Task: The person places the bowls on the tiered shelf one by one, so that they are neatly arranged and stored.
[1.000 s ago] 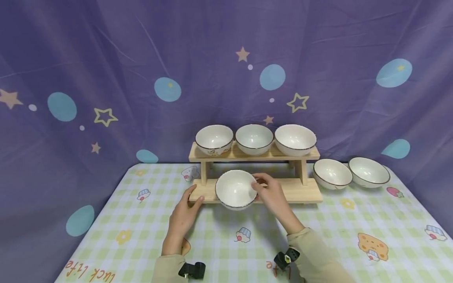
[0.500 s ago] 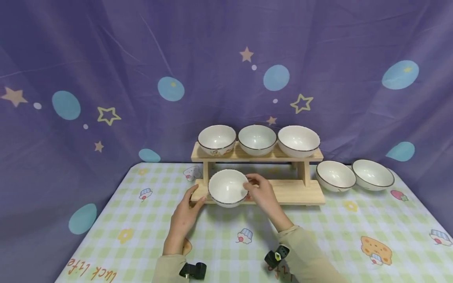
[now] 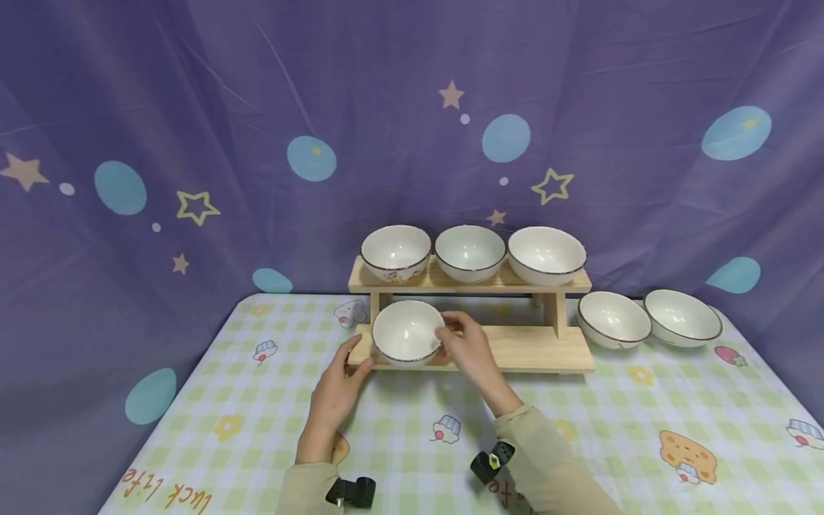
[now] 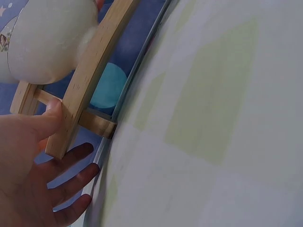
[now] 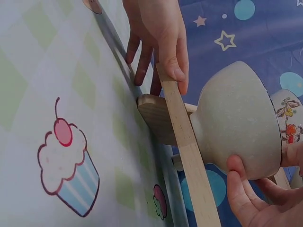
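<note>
A white bowl with a dark rim (image 3: 408, 332) stands upright at the left part of the lower board of a two-tier wooden stand (image 3: 534, 348). My right hand (image 3: 473, 354) pinches the bowl's right side, thumb at the rim. In the right wrist view the bowl's foot (image 5: 204, 137) is right at the board. My left hand (image 3: 335, 393) grips the left end of that lower board. The left wrist view has its thumb (image 4: 53, 113) on the board, the other fingers spread beneath and past the end.
On the upper board three bowls stand in a row: a left one (image 3: 395, 250), a middle one (image 3: 470, 250) and a right one (image 3: 547, 252). Two more bowls, one nearer (image 3: 614, 318) and one farther (image 3: 682, 317), rest on the checked tablecloth (image 3: 257, 408) right of the stand. A purple curtain (image 3: 386, 86) hangs behind.
My right hand has carried the bowl leftward and slightly back, from the board's front middle to its left part. My left hand has stayed at the board's end.
</note>
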Demonstrator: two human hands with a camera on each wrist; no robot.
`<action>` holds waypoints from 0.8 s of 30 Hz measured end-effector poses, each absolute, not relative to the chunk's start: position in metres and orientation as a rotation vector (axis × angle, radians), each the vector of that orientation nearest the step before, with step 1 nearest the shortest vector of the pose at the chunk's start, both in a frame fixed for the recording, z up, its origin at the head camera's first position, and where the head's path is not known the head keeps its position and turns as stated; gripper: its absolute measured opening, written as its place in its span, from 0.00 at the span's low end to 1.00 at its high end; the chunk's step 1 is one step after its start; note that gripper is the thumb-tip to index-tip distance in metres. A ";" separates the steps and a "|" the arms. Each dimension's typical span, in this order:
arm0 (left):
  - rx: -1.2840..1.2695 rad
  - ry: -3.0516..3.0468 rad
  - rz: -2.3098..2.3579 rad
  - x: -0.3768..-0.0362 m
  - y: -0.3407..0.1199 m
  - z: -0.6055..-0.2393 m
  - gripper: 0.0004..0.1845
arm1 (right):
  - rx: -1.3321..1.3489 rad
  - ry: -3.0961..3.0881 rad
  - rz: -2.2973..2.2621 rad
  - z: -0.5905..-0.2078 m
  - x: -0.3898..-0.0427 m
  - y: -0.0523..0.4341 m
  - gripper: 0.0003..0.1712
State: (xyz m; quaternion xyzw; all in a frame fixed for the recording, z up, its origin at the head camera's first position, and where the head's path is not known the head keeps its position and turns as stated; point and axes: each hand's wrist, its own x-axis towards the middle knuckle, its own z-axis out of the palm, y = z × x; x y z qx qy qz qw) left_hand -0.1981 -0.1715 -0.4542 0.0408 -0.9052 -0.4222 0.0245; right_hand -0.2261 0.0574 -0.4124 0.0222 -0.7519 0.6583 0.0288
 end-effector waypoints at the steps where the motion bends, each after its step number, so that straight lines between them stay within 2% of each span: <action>1: 0.128 -2.802 -1.303 -0.198 -0.171 -0.454 0.33 | 0.071 -2.317 2.037 -0.412 -0.226 0.057 0.21; 16: 0.166 -2.810 -1.290 -0.198 -0.170 -0.451 0.32 | 0.147 -2.347 2.035 -0.415 -0.223 0.063 0.23; 24: 0.179 -2.812 -1.319 -0.200 -0.169 -0.450 0.33 | 0.247 -2.299 2.153 -0.415 -0.216 0.083 0.19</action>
